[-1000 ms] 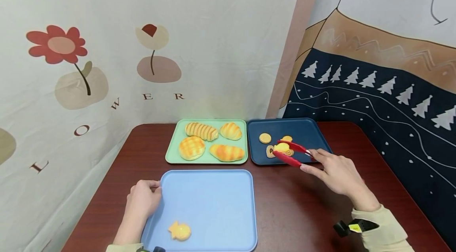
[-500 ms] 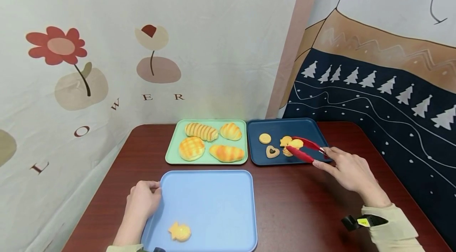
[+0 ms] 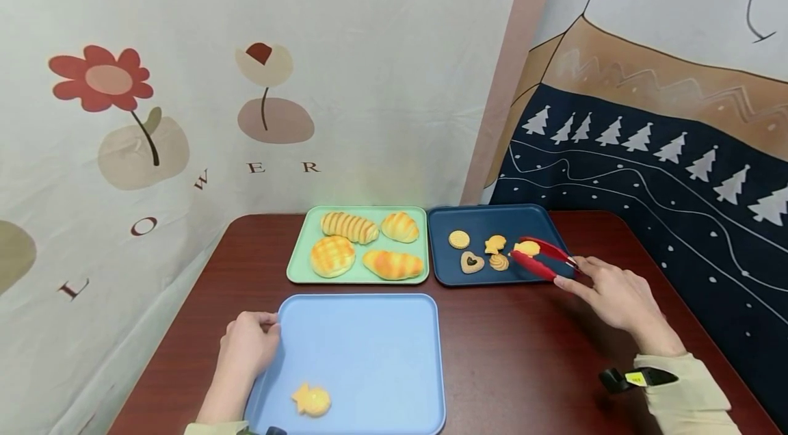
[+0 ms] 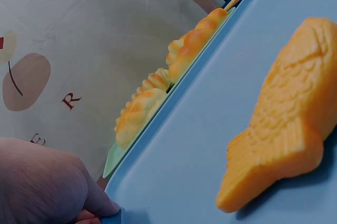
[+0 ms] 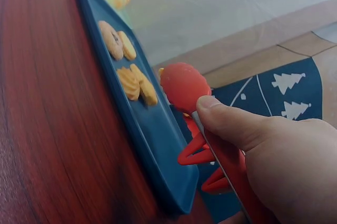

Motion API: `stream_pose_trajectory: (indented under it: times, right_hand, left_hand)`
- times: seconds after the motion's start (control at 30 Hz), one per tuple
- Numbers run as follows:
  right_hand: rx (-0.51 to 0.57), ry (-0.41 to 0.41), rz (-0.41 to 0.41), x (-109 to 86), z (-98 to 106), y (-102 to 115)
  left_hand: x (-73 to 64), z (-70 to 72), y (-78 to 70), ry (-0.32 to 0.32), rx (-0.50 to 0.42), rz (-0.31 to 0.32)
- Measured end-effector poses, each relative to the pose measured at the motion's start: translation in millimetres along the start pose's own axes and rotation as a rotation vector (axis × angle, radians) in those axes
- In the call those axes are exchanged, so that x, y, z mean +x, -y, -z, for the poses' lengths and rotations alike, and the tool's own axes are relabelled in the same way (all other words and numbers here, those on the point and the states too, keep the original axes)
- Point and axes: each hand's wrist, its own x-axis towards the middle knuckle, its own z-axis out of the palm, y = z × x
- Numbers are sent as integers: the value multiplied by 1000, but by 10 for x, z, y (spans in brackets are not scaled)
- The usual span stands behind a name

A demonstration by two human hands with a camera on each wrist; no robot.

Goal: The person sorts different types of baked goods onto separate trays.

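Observation:
My right hand [image 3: 622, 298] grips red tongs [image 3: 534, 267] over the right part of the dark blue tray [image 3: 517, 217]. Between the tong tips sits a yellow cookie [image 3: 527, 248]; in the right wrist view the red paddle mostly hides it. Left of the tongs lie a round cookie [image 3: 458, 239], a heart cookie [image 3: 472, 262], a fish-shaped cookie [image 3: 495, 243] and a swirl cookie [image 3: 499, 262]. My left hand [image 3: 249, 346] pinches the left rim of the light blue tray [image 3: 369, 346]. On that tray rests another fish-shaped cookie [image 4: 289, 118], near its front left.
At the back, a green tray [image 3: 357, 281] bears several breads, among them a round bun [image 3: 332, 256] and a long roll [image 3: 392, 264]. It stands beside the dark blue tray. A printed cloth [image 3: 382, 79] hangs behind the brown table [image 3: 492, 360].
My right hand has moved the tongs and their yellow cookie rightward over the dark blue tray, uncovering the heart, swirl and fish-shaped cookies. The left hand stays on the rim.

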Motion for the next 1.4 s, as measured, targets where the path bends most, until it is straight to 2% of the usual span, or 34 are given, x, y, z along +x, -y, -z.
stream_pose_trajectory:
  times: [0.57, 1.4]
  right_hand:
    - [10, 69, -33, 24, -73, -161]
    - [5, 112, -74, 38, -87, -183]
  left_hand:
    - [-9, -7, 2, -8, 0, 4]
    - [-12, -12, 1, -21, -6, 3]
